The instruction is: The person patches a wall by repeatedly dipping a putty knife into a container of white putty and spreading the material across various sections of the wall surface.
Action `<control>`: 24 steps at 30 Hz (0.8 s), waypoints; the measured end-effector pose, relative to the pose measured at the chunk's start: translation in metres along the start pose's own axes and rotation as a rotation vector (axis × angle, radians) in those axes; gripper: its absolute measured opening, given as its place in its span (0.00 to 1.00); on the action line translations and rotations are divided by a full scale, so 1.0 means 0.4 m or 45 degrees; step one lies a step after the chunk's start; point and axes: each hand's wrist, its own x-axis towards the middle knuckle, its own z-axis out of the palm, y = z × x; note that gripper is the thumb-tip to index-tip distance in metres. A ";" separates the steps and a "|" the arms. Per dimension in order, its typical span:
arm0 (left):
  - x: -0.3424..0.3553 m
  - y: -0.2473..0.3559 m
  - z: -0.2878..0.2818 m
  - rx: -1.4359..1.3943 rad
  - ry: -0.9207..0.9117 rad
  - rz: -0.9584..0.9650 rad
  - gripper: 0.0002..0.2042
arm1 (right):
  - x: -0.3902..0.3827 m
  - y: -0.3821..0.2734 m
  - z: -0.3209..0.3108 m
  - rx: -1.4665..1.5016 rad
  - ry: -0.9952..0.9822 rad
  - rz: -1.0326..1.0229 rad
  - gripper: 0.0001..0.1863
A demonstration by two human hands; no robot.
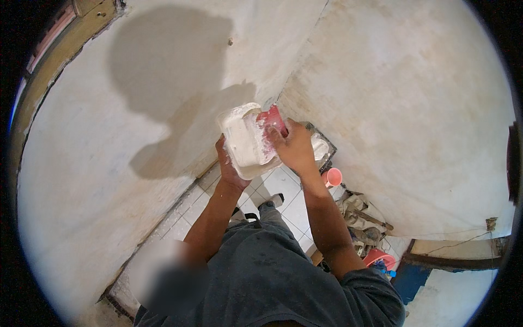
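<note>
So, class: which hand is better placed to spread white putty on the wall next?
The right hand: it grips the red-handled scraper, while the left hand supports the white putty-filled tray from below.

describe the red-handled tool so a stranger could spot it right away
Find the corner where the two plastered walls meet. In front of it, the left hand holds a white tray. The tool, gripped by the right hand, is the only red thing over that tray.

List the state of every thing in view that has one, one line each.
left hand: gripping the white tray from below
right hand: closed on the red-handled scraper
white tray: held up, coated with white paste
red-handled scraper: tilted, blade in the tray
pink cup: on the floor, open side showing
</note>
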 end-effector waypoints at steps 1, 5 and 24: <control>0.006 -0.005 -0.003 0.056 0.018 0.000 0.34 | -0.007 0.001 0.011 -0.029 0.026 -0.061 0.15; 0.139 -0.053 0.053 -0.080 -0.206 0.028 0.31 | 0.092 -0.005 -0.073 -0.218 0.126 -0.343 0.16; 0.016 -0.015 0.003 -0.032 0.167 -0.014 0.30 | 0.027 -0.064 -0.057 -0.272 0.107 -0.196 0.15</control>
